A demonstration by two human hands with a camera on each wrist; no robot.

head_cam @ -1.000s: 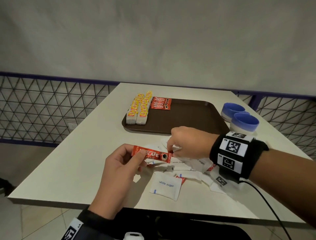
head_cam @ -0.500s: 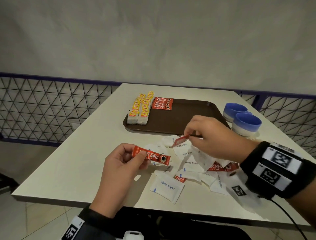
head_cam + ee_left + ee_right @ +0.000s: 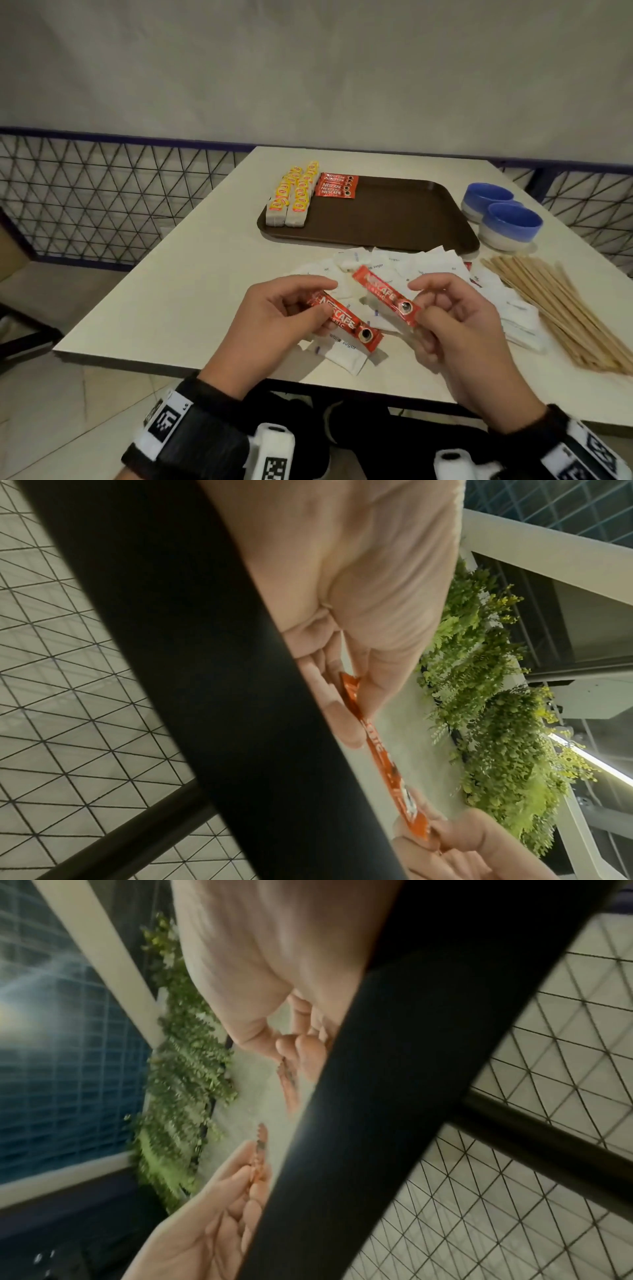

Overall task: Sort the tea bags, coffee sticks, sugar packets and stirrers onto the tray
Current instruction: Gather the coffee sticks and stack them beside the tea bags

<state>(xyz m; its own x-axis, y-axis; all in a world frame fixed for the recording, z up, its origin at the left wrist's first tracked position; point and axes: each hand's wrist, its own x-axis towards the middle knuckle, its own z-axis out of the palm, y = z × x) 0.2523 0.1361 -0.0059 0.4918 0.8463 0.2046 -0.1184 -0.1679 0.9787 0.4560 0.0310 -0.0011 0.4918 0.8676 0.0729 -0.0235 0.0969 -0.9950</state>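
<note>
The left hand [image 3: 274,318] pinches one red Nescafé coffee stick [image 3: 346,322] by its end; the right hand [image 3: 455,325] pinches a second red stick [image 3: 385,294]. Both glossy sachets, printed with white lettering and a coffee cup, are held above scattered white sugar packets [image 3: 346,356] on the bench [image 3: 191,294], near the brown tray [image 3: 394,219].

You are sitting at a pale cream tabletop [image 3: 191,274] that is jutting out from a plain grey-white wall [image 3: 308,68]. A dark blue rail with black wire mesh in a triangle pattern [image 3: 85,198] is running along the wall's foot on both sides. Beige floor tiles [image 3: 85,394] are showing below the near edge. Your wrist views are catching a strip of green ferns with small yellow blooms [image 3: 496,696], a blue tiled surface [image 3: 51,1069] and a white beam [image 3: 548,550].
</note>
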